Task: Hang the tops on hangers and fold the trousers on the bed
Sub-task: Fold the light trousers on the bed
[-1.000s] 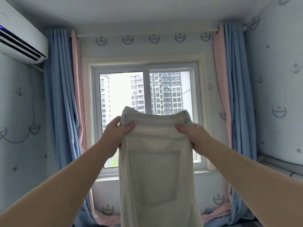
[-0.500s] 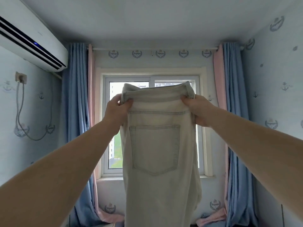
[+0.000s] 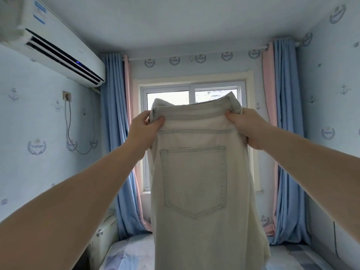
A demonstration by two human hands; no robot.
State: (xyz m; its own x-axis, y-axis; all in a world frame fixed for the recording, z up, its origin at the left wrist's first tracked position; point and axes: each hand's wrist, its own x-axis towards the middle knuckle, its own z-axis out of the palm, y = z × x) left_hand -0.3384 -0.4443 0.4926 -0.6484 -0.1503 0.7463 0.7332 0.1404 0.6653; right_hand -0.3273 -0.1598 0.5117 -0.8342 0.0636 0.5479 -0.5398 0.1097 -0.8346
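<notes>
Left hand clamps the trousers at nine o'clock of the waistband, right hand at three; legs hang toward six, over the bed

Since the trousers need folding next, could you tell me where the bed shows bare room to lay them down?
Bare sheet shows on the bed left of the hanging trousers, toward the white cabinet, and right of them, below the right-hand blue curtain. The middle is hidden behind the trousers.
</notes>
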